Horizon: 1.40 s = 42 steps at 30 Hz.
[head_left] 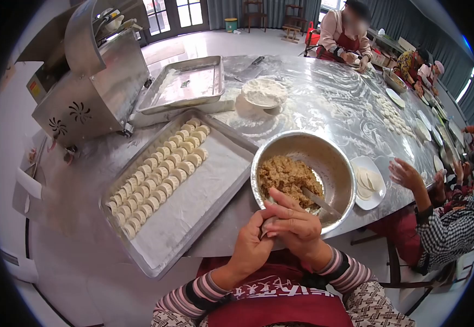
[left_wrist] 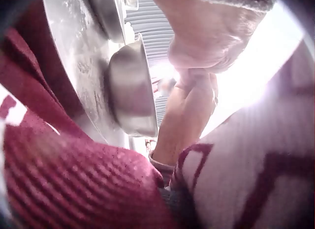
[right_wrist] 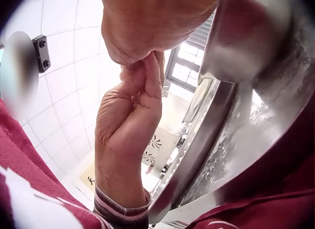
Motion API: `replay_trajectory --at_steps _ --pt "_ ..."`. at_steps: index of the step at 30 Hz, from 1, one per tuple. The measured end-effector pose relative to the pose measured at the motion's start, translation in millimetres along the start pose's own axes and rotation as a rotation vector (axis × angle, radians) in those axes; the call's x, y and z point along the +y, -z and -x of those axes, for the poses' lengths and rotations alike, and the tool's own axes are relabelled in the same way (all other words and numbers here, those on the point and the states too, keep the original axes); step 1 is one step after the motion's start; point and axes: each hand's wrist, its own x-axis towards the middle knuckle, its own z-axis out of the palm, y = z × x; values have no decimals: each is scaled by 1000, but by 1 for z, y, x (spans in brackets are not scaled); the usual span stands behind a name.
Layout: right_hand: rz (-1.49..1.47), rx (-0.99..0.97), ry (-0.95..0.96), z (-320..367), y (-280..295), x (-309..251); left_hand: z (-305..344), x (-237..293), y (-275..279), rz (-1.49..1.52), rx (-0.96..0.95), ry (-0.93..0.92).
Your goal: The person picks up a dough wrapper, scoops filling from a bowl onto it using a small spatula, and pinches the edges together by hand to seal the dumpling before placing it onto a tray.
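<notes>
In the head view both hands meet over the near rim of a steel bowl (head_left: 339, 158). The left hand (head_left: 251, 244) and right hand (head_left: 298, 229) pinch a small pale dumpling (head_left: 268, 224) between them, mostly hidden by the fingers. Brown minced filling (head_left: 286, 177) lies in the bowl, with a flat metal spatula (head_left: 324, 204) leaning in it. To the left, several rows of dumplings (head_left: 163, 169) sit on a paper-lined tray (head_left: 193, 218). A white plate (head_left: 377, 203) right of the bowl holds round wrappers (head_left: 365, 182). In the right wrist view the hands' fingers meet, the dumpling hidden.
Behind the tray are a second metal tray (head_left: 185, 98) and a dish of flour (head_left: 264, 92). A steel machine (head_left: 92, 87) stands at the left. Other people work along the floured metal table (head_left: 324, 103); a neighbour's raised hand (head_left: 405, 174) is close on the right.
</notes>
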Motion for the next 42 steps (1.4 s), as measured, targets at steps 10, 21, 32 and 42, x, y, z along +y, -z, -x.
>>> replay_trajectory --at_steps 10,21,32,42 --pt "197 26 -4 1 4 -3 0 8 -2 -46 -24 3" --pt "292 231 -80 4 -2 -11 -4 2 -4 173 -6 83" --pt "431 326 -74 4 -4 -15 -5 4 -6 320 -38 146" --pt "489 207 -44 11 2 -8 -3 13 -3 703 -166 178"
